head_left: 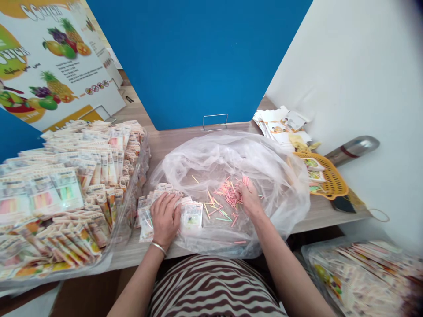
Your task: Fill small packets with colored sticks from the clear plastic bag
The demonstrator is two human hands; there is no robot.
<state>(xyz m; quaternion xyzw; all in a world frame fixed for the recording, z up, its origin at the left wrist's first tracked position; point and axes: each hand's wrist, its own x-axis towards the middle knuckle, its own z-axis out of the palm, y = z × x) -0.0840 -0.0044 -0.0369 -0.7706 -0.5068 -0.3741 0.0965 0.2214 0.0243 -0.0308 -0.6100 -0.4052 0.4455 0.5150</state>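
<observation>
From the head view: on the table (161,136), a clear plastic bag (201,155) lies spread, many loose coloured sticks (228,192) at its middle, still unpacked. The right hand (248,197), fingers curled, appears to pinch some pink ones. The left hand (165,215) rests flat, gripping nothing visible, over packets (145,215). Much looks done: further left, a tray (130,204) brims with stick-filled packets.
</observation>
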